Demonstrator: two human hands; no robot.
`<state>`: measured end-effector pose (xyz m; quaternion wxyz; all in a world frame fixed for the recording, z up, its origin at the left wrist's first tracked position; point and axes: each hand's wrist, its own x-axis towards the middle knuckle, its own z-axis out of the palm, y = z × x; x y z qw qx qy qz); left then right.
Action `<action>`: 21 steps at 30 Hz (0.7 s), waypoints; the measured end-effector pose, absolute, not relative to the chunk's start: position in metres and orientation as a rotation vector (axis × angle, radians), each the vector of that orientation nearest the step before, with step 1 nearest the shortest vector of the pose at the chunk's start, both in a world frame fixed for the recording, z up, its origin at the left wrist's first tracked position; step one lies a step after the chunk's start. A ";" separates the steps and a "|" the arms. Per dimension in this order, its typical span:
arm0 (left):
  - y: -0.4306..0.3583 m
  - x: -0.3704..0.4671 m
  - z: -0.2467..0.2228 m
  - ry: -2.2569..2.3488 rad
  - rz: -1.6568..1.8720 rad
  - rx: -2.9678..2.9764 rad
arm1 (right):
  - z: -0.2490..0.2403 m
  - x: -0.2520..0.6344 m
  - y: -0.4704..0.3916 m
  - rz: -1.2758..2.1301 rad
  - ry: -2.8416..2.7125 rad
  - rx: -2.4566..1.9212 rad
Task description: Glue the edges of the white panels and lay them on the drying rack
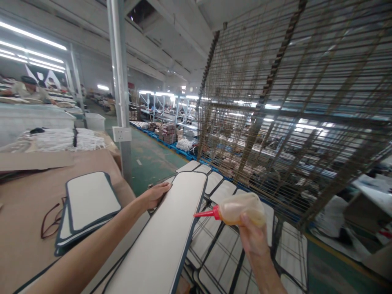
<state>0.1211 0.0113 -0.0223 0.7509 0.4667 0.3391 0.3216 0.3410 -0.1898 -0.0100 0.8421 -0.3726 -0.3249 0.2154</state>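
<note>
the panel (162, 228) is off-white trimmed in dark blue, the bottle (237, 206) pale yellow, its nozzle (211, 213) red.

No text, brand, number or sign can be read. Squeeze bottle (239, 209) near right, long pale panel (167, 224) near middle, socket plate (121, 134) on left pole (118, 73), far stacked goods (168, 133): nothing legible on them.
</note>
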 end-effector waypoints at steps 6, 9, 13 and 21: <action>0.024 0.129 -0.025 0.797 0.714 1.002 | -0.011 0.339 -0.192 0.480 -0.636 -0.811; 0.029 0.132 -0.025 0.816 0.725 0.995 | -0.012 0.339 -0.194 0.495 -0.631 -0.810; 0.031 0.134 -0.019 0.831 0.732 0.988 | -0.013 0.339 -0.197 0.512 -0.629 -0.826; 0.034 0.135 -0.008 0.859 0.733 0.979 | -0.015 0.334 -0.204 0.515 -0.678 -0.849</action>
